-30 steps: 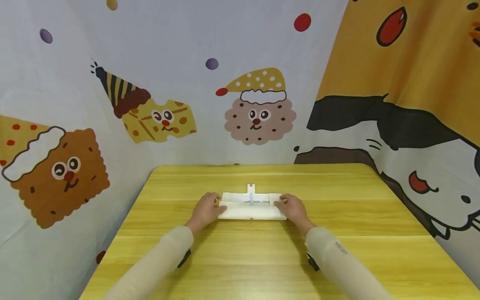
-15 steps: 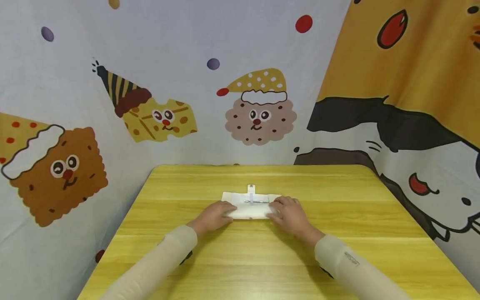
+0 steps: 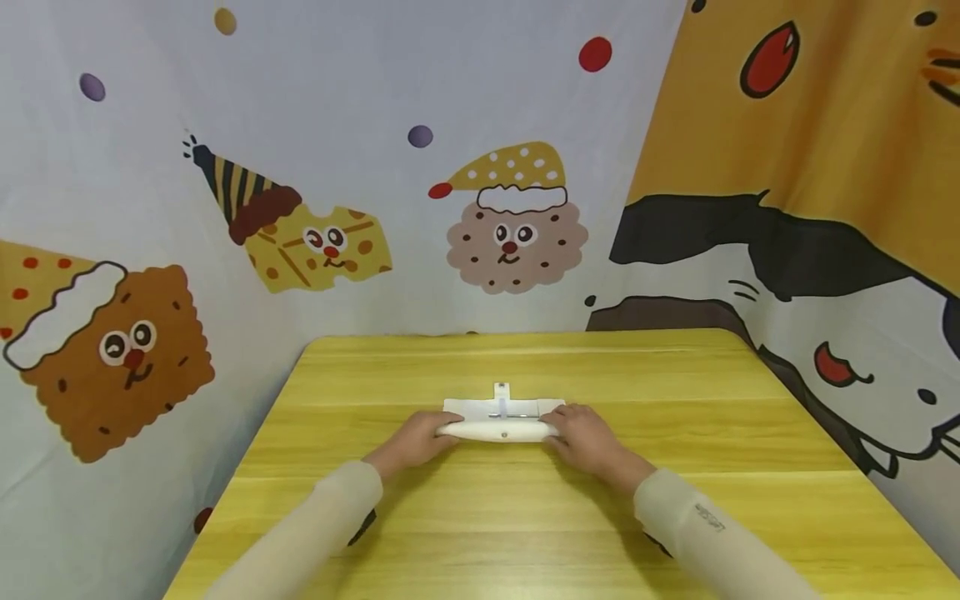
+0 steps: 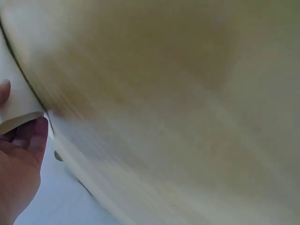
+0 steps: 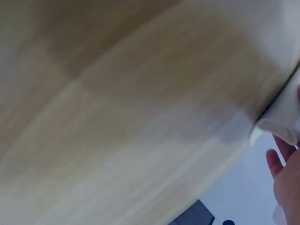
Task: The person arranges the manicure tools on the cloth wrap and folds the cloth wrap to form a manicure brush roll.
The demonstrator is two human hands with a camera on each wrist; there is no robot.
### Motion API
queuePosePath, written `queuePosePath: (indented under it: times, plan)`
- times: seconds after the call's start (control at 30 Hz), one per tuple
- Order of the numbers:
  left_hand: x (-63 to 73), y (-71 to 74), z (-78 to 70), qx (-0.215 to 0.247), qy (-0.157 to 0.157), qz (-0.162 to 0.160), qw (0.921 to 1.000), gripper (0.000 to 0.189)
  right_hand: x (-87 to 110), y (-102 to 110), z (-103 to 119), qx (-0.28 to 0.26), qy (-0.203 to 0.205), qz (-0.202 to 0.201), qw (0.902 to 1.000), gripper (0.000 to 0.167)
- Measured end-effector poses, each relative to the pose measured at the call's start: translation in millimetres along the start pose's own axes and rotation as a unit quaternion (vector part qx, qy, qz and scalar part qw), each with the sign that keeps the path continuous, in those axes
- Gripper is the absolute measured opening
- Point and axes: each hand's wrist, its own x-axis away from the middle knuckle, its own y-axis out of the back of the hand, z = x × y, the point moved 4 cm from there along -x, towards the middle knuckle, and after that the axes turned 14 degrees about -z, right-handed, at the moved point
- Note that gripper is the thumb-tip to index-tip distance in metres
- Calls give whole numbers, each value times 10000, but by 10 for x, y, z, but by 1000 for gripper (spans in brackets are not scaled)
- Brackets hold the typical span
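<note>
A white soft pouch (image 3: 498,431) with a snap button on its near fold lies partly unrolled on the table in the head view. My left hand (image 3: 416,439) grips the left end of its rounded near fold, and my right hand (image 3: 591,440) grips the right end. A narrow snap tab (image 3: 502,389) sticks out at the far edge. Across the inside lies a thin metallic rod (image 3: 527,416), its kind too small to tell. In the left wrist view, fingers (image 4: 37,140) lie under the pouch's curled end (image 4: 21,117). The right wrist view shows the opposite curled end (image 5: 276,124) at my fingers.
The wooden table (image 3: 495,525) extends around the pouch, with its far edge close behind. A cartoon-printed cloth (image 3: 360,100) hangs behind and beside the table.
Both hands have moved from the pouch's upper corners to the ends of its near fold. That fold has gone from flat to rounded, and its snap now faces up.
</note>
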Motion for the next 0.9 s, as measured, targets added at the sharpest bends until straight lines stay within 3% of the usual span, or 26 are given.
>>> queuePosePath:
  times: [0.1, 0.17, 0.3, 0.37, 0.4, 0.57, 0.67, 0.77, 0.9]
  plan:
    - [94, 48, -30, 736, 456, 18, 9962, 27, 26, 74, 20, -376, -241, 182, 9988, 36]
    - [139, 76, -40, 1223, 905, 52, 9884, 27, 35, 129, 22, -953, -761, 347, 9919, 38]
    - [143, 80, -5, 1771, 1752, 87, 9684, 31, 47, 138, -25, -1942, -2255, 465, 9536, 36]
    - [107, 60, 25, 1684, 1994, 66, 9653, 34, 41, 95, -53, -1991, -2667, 413, 9421, 30]
    - [86, 46, 40, 1549, 2063, 27, 9661, 35, 33, 64, -65, -1894, -2776, 384, 9411, 27]
    - [-14, 19, 55, 45, 1771, -229, 9839, 35, -15, -26, -94, -1095, -3061, 323, 9451, 25]
    - [-66, 15, 24, -613, 1570, -320, 9852, 33, -31, -43, -93, -867, -3269, 290, 9406, 29]
    - [-122, -7, -43, -773, 1410, -330, 9864, 31, -54, -44, -78, -875, -3286, 236, 9401, 28]
    - [-190, -103, -152, -302, 1281, -347, 9907, 33, -75, -35, -55, -920, -3236, 201, 9415, 27]
